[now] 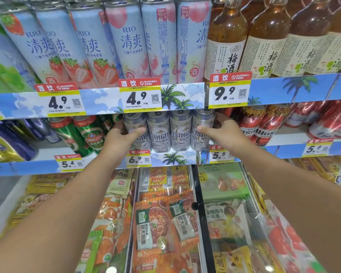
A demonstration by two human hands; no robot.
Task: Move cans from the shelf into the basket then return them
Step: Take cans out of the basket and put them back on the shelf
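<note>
We reached both hands to the lower drinks shelf (177,157), where four silver-white Tsingtao cans (168,131) stood upright, touching one another in a row just behind the 6.9 price tag (138,159). Our left hand (119,137) gripped the leftmost can (135,127), thumb laid across its front and fingers curled round its far side. Our right hand (225,134) gripped the rightmost can (203,128) the same way, thumb on its face, so the row sat clamped between our two hands. Green Tsingtao cans (87,134) leaned to the left and red cans (264,125) lay to the right. Above stood pale Rio cans (126,42) and plum wine bottles (226,40); below lay frozen food packets (159,223) in a freezer.
</note>
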